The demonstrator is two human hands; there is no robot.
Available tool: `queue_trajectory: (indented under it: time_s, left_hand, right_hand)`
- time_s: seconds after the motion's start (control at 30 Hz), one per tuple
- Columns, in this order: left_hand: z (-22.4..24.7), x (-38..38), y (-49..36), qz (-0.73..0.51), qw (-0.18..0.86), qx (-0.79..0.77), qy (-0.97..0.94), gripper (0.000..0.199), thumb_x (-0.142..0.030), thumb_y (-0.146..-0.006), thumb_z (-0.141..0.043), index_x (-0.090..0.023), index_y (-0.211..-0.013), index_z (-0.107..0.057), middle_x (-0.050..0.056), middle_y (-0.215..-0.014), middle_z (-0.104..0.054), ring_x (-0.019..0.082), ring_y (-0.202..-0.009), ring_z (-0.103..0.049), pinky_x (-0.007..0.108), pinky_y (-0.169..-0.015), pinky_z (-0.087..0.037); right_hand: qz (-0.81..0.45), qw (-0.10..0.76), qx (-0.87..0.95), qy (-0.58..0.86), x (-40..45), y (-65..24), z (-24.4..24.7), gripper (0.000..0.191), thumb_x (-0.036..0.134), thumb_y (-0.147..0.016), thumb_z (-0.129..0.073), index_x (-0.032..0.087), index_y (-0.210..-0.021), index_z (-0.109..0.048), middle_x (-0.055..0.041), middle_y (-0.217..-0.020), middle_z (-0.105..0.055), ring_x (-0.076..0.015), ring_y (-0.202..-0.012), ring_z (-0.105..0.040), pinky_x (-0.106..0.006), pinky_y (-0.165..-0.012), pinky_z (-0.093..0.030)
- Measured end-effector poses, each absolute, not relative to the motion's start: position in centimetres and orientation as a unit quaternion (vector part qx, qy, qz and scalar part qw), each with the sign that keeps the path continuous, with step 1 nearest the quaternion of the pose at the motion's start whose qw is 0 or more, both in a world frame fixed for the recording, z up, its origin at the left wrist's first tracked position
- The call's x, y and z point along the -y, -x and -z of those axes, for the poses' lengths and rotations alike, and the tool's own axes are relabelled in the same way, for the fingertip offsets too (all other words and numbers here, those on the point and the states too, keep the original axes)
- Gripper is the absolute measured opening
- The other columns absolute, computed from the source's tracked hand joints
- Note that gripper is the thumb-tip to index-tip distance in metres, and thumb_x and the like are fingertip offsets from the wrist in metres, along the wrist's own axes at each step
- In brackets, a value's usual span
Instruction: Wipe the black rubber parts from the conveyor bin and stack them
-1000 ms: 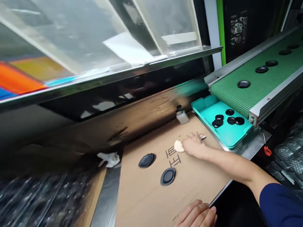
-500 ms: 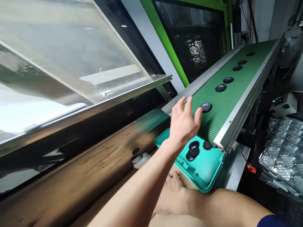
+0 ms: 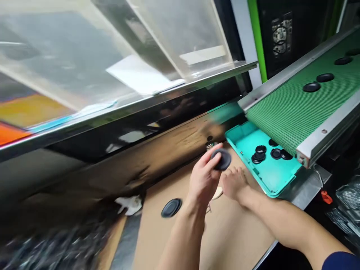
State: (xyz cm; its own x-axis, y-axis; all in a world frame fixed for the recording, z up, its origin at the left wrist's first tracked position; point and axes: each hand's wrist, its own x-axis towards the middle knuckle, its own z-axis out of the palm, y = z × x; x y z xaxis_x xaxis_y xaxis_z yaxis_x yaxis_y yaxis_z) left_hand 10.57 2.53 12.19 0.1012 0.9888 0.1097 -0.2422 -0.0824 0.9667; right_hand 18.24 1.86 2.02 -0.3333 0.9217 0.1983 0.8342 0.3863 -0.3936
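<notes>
My left hand (image 3: pixel 204 178) is closed on a black round plastic cap (image 3: pixel 222 159), pinched between thumb and fingers above the cardboard. Just to its right, my right hand (image 3: pixel 233 182) rests low on the cardboard sheet (image 3: pixel 230 232) with its fingers curled; what they hold, if anything, is hidden. A small pale tan piece (image 3: pixel 218 193) shows beside that hand. Another black round cap (image 3: pixel 171 208) lies on the cardboard left of my left forearm. Several more caps (image 3: pixel 260 150) lie in the teal tray (image 3: pixel 281 183) under the belt's end.
A green conveyor belt (image 3: pixel 284 112) with metal side rails carries black caps (image 3: pixel 311 87) down from the upper right. Along the back runs a machine ledge (image 3: pixel 168 90) below clear panels. A crumpled white scrap (image 3: pixel 129 205) lies at the left. An orange-handled item (image 3: pixel 326 197) hangs at the right.
My left hand has moved from the belt back over the cardboard, now with a cap in it. My view has turned left, and my right hand's fingers are more visible.
</notes>
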Motion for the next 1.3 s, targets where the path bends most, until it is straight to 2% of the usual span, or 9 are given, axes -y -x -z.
queue_trajectory:
  time_s: [0.07,0.17,0.3,0.43,0.5,0.63,0.87,1.2,1.3]
  left_hand:
    - [-8.4,-0.9,-3.6,-0.573,0.575,-0.453,-0.370,0.045,-0.031,-0.066,-0.091,-0.021,-0.108,-0.077,0.001,-0.093,-0.074,0.010,-0.073,-0.065,0.018,-0.062,-0.054]
    - [-3.7,0.6,3.6,-0.603,0.559,-0.488,-0.292,0.033,-0.027,-0.066,-0.089,-0.019,-0.096,-0.075,0.000,-0.091,-0.073,0.012,-0.075,-0.066,0.026,-0.072,-0.062]
    - [-1.0,0.9,6.3,-0.635,0.569,-0.460,-0.245,0.009,-0.013,-0.076,-0.075,-0.015,-0.084,-0.070,0.000,-0.085,-0.071,0.015,-0.077,-0.070,0.038,-0.082,-0.065]
    - [-0.2,0.4,5.7,-0.621,0.624,-0.425,-0.211,0.014,-0.004,-0.085,-0.059,-0.010,-0.090,-0.071,0.013,-0.099,-0.076,0.023,-0.090,-0.075,0.041,-0.085,-0.064]
    - [0.0,0.2,5.3,-0.603,0.667,-0.394,-0.187,0.016,-0.009,-0.091,-0.056,-0.009,-0.095,-0.071,0.016,-0.105,-0.076,0.026,-0.097,-0.075,0.045,-0.091,-0.062]
    - [0.0,0.4,4.8,-0.566,0.753,-0.304,-0.141,0.037,-0.035,-0.102,-0.046,-0.007,-0.102,-0.071,0.022,-0.114,-0.074,0.034,-0.116,-0.069,0.051,-0.103,-0.056]
    - [-0.2,0.0,5.3,-0.589,0.737,-0.307,-0.126,0.037,-0.028,-0.105,-0.036,-0.010,-0.102,-0.069,0.019,-0.109,-0.076,0.030,-0.112,-0.072,0.050,-0.103,-0.056]
    - [0.0,-0.2,5.4,-0.574,0.745,-0.311,-0.135,0.037,-0.028,-0.103,-0.040,-0.009,-0.097,-0.071,0.019,-0.105,-0.077,0.030,-0.108,-0.073,0.049,-0.099,-0.058]
    - [0.0,-0.2,5.4,-0.575,0.744,-0.308,-0.144,0.033,-0.026,-0.101,-0.044,-0.009,-0.094,-0.071,0.020,-0.103,-0.077,0.031,-0.108,-0.073,0.049,-0.099,-0.058]
  right_hand:
    - [-0.080,0.217,0.802,0.550,-1.7,-17.0,-1.6,0.039,0.034,-0.105,-0.043,0.008,-0.123,-0.065,-0.0247,-0.124,-0.063,-0.0347,-0.119,-0.053,-0.055,-0.102,-0.040]
    - [-0.028,0.222,0.845,0.486,-1.2,-15.4,-0.8,0.051,0.055,-0.100,-0.051,0.019,-0.135,-0.060,-0.0196,-0.138,-0.057,-0.0347,-0.125,-0.048,-0.054,-0.105,-0.036]
    - [-0.030,0.166,0.874,0.456,-0.8,-14.0,-0.2,0.035,0.032,-0.102,-0.050,0.023,-0.132,-0.065,-0.0163,-0.123,-0.065,-0.0301,-0.110,-0.054,-0.048,-0.097,-0.041]
    - [-0.023,0.273,0.843,0.463,-0.6,-13.0,-0.5,0.043,0.031,-0.105,-0.042,0.021,-0.143,-0.060,-0.0172,-0.136,-0.059,-0.0285,-0.111,-0.052,-0.043,-0.099,-0.042]
    - [-0.017,0.302,0.851,0.429,0.3,-12.3,-0.4,0.044,0.031,-0.106,-0.042,0.019,-0.145,-0.058,-0.0175,-0.141,-0.056,-0.0285,-0.114,-0.050,-0.043,-0.101,-0.043]
    - [0.000,0.252,0.885,0.391,2.0,-10.8,0.1,0.041,0.026,-0.102,-0.049,0.022,-0.140,-0.062,-0.0169,-0.148,-0.052,-0.0301,-0.119,-0.048,-0.045,-0.102,-0.044]
    - [-0.023,0.205,0.866,0.455,1.2,-9.0,-1.1,0.039,0.029,-0.102,-0.048,0.025,-0.136,-0.066,-0.0132,-0.140,-0.060,-0.0287,-0.108,-0.052,-0.044,-0.096,-0.047]
    - [-0.013,0.206,0.875,0.438,1.3,-9.2,-0.4,0.044,0.026,-0.099,-0.050,0.022,-0.141,-0.063,-0.0177,-0.143,-0.056,-0.0302,-0.112,-0.050,-0.045,-0.098,-0.044]
    - [-0.012,0.205,0.853,0.480,1.8,-9.3,-0.2,0.041,0.026,-0.100,-0.048,0.021,-0.137,-0.065,-0.0177,-0.135,-0.061,-0.0297,-0.107,-0.051,-0.045,-0.095,-0.045]
